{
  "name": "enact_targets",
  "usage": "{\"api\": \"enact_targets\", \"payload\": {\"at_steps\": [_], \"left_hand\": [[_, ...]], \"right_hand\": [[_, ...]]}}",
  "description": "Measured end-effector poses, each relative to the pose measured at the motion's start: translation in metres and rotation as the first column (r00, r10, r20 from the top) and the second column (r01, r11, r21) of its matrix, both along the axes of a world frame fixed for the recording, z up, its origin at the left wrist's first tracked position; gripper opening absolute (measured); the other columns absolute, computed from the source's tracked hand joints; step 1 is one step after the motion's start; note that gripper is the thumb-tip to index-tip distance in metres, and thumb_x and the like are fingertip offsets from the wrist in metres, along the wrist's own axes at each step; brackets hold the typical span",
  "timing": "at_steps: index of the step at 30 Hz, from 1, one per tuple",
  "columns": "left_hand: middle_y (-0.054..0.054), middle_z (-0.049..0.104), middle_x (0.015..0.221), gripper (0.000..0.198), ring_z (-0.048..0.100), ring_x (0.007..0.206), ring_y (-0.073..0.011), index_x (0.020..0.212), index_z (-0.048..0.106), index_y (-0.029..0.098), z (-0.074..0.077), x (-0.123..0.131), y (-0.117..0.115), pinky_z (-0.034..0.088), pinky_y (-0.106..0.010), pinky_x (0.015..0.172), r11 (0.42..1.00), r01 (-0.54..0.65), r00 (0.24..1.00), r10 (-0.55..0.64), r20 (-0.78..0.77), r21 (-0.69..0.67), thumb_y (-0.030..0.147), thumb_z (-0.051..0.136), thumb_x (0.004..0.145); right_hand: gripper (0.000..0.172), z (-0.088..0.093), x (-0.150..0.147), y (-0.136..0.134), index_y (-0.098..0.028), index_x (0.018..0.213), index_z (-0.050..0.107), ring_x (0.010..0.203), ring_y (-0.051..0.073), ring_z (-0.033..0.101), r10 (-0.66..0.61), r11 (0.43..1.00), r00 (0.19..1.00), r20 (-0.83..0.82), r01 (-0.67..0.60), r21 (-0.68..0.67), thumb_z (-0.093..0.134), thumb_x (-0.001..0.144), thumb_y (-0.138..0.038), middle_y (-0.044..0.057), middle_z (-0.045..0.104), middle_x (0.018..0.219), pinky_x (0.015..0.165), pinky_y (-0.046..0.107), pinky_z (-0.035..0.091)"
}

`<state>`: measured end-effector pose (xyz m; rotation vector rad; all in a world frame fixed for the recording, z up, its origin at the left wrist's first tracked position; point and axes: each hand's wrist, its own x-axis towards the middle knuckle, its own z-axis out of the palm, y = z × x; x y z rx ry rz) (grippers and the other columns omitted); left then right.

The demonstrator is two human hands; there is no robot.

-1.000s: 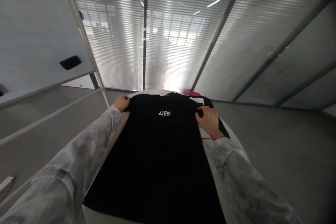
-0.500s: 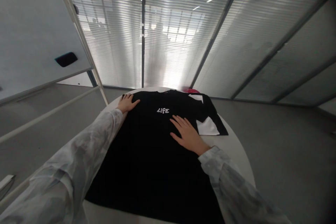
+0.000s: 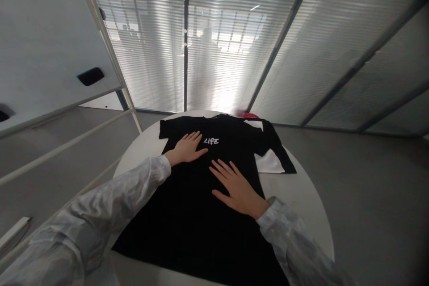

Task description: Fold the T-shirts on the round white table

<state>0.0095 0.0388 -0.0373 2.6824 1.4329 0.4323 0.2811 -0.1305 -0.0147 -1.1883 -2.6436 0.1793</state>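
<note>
A black T-shirt [image 3: 201, 223] with small white lettering on it lies spread flat, its neck at the far side and its hem toward me. My left hand [image 3: 187, 148] rests on the shirt just left of the lettering, fingers stretched out. Lower and to the right, my right hand [image 3: 236, 187] lies on the fabric with its fingers spread. Neither hand grips anything. Beyond the shirt's right sleeve is another black and white cloth item [image 3: 271, 161], partly covered by the shirt.
The shirt lies on a round white table [image 3: 311, 205]. Something red [image 3: 247, 115] shows at the table's far edge. To the left stands a whiteboard [image 3: 43, 31] on a pale frame, with a black object on it. Glass panels with blinds [image 3: 214, 67] rise behind.
My left hand has moved from the left sleeve inward onto the shirt's chest. My right hand has slid slightly down toward me. The view has shifted a little.
</note>
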Motion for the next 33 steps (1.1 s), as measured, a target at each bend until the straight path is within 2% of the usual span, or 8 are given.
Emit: {"api": "enact_targets", "payload": {"at_steps": [4,9,14,18,25,29,33], "left_hand": [[-0.012,0.037,0.182,0.086,0.032,0.171,-0.0328,0.175,0.043,0.021,-0.011,0.013,-0.034,0.024,-0.051,0.141,1.000,-0.015,1.000,0.015,0.018,-0.002,0.077,0.038,0.109],[-0.009,0.036,0.183,0.083,0.031,0.171,-0.0319,0.175,0.042,0.027,-0.011,0.013,-0.044,0.025,-0.054,0.141,0.998,-0.069,0.997,0.069,0.034,0.012,0.077,0.039,0.109],[-0.007,0.040,0.181,0.083,0.033,0.171,-0.0326,0.175,0.043,0.030,-0.011,0.013,-0.039,0.026,-0.056,0.141,0.994,-0.108,0.991,0.107,0.082,0.007,0.079,0.042,0.107],[-0.006,0.042,0.180,0.075,0.035,0.170,-0.0319,0.173,0.047,0.030,-0.012,0.009,-0.033,0.028,-0.055,0.140,0.985,-0.172,0.981,0.174,0.088,-0.020,0.073,0.038,0.111],[-0.006,0.034,0.184,0.077,0.030,0.172,-0.0304,0.175,0.043,0.029,-0.015,-0.005,-0.020,0.024,-0.054,0.142,0.994,-0.101,0.994,0.102,0.038,-0.042,0.072,0.039,0.111],[-0.005,0.032,0.185,0.081,0.030,0.172,-0.0300,0.175,0.041,0.029,-0.012,-0.012,-0.010,0.021,-0.053,0.142,0.997,-0.049,0.998,0.050,0.026,-0.057,0.076,0.042,0.109],[-0.006,0.037,0.183,0.078,0.034,0.171,-0.0294,0.173,0.046,0.028,-0.009,-0.019,-0.001,0.023,-0.052,0.142,0.998,-0.041,0.998,0.043,0.044,-0.053,0.074,0.044,0.109]], "right_hand": [[0.084,0.002,-0.008,-0.021,-0.025,0.180,0.028,0.173,0.035,0.025,0.047,0.993,0.999,-0.002,-0.047,-0.105,0.061,0.110,-0.058,0.013,0.028,0.186,0.141,0.065,0.017],[0.092,0.004,-0.012,-0.038,-0.026,0.181,0.025,0.174,0.037,0.019,0.078,0.981,0.997,-0.020,-0.081,-0.177,0.066,0.106,-0.061,0.011,0.020,0.188,0.141,0.063,0.017],[0.099,0.011,-0.018,-0.047,-0.028,0.182,0.021,0.174,0.037,0.018,0.150,0.954,0.988,-0.049,-0.157,-0.256,0.070,0.103,-0.064,0.011,0.018,0.189,0.142,0.062,0.012],[0.097,0.020,-0.021,-0.051,-0.031,0.180,0.026,0.174,0.036,0.019,0.251,0.911,0.964,-0.092,-0.267,-0.315,0.071,0.101,-0.064,0.010,0.023,0.187,0.141,0.063,0.010],[0.096,0.027,-0.033,-0.069,-0.030,0.179,0.030,0.174,0.037,0.021,0.396,0.801,0.894,-0.211,-0.449,-0.395,0.070,0.100,-0.067,0.012,0.028,0.185,0.140,0.064,0.004],[0.097,0.029,-0.036,-0.076,-0.029,0.179,0.030,0.172,0.037,0.025,0.428,0.781,0.872,-0.240,-0.490,-0.387,0.073,0.099,-0.062,0.013,0.033,0.183,0.140,0.064,0.007],[0.101,0.030,-0.037,-0.083,-0.025,0.181,0.023,0.173,0.036,0.023,0.449,0.762,0.858,-0.250,-0.514,-0.394,0.073,0.099,-0.060,0.014,0.030,0.184,0.141,0.063,0.007]]}}
